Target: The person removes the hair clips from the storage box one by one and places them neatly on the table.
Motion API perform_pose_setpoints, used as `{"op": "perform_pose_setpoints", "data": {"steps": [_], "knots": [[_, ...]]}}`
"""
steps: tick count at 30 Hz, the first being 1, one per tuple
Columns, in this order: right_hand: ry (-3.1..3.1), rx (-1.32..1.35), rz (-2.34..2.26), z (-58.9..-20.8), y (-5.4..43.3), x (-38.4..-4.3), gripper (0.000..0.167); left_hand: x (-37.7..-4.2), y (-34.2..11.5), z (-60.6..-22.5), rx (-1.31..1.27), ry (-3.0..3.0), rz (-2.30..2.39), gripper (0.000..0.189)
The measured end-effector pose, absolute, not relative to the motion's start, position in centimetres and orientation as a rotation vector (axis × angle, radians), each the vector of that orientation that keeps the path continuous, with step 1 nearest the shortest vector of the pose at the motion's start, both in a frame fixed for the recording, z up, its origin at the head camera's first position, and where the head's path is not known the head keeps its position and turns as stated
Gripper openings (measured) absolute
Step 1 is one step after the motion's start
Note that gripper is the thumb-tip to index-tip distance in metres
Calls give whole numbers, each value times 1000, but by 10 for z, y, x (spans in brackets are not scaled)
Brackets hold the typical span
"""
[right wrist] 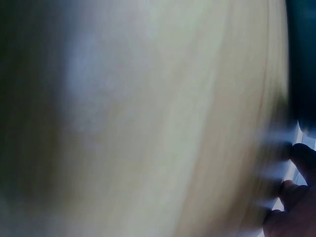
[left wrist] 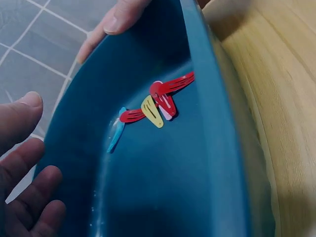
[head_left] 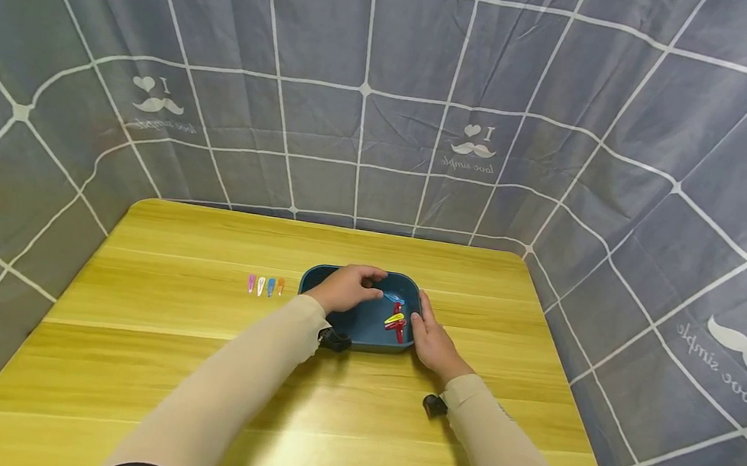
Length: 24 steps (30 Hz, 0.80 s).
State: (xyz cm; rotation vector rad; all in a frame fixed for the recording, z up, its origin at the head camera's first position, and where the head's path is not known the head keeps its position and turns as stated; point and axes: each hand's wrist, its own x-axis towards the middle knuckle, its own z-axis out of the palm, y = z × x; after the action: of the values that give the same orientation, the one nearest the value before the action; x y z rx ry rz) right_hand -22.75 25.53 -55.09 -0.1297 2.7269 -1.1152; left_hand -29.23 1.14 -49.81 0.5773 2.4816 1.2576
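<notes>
A dark teal plastic basin (head_left: 362,332) stands on the table with several snap hair clips inside. In the left wrist view the loose heap includes a yellow hair clip (left wrist: 152,111), a red hair clip (left wrist: 178,84) and a light blue hair clip (left wrist: 116,131). My left hand (head_left: 344,288) hovers over the basin's left part, fingers loosely bent, holding nothing. On the basin's right side my right hand (head_left: 435,345) grips the wall, thumb at the rim. Left of the basin lies a row of hair clips: pink (head_left: 252,283), white (head_left: 260,286), blue (head_left: 271,287) and orange (head_left: 280,286).
The wooden table (head_left: 206,245) carries the basin and the row of clips. A grey curtain (head_left: 320,35) with white grid lines hangs behind and along both sides. The right wrist view is mostly blurred tabletop.
</notes>
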Motion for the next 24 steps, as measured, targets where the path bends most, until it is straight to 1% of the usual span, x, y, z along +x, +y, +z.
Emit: {"op": "perform_pose_setpoints", "data": {"steps": [7,14,19,24], "knots": [[2724,-126,-1123,-551,255,-227,62,-298,24,-508,542,2483,1167,51],[2719,-110,-1113,-552,254,-227,62,-301,38,-519,577,2544,966,49],[2726,-109,-1115,-553,254,-227,62,-301,45,-527,592,2583,847,48],[2726,-102,-1119,-553,253,-226,62,-297,50,-531,597,2587,828,48]]}}
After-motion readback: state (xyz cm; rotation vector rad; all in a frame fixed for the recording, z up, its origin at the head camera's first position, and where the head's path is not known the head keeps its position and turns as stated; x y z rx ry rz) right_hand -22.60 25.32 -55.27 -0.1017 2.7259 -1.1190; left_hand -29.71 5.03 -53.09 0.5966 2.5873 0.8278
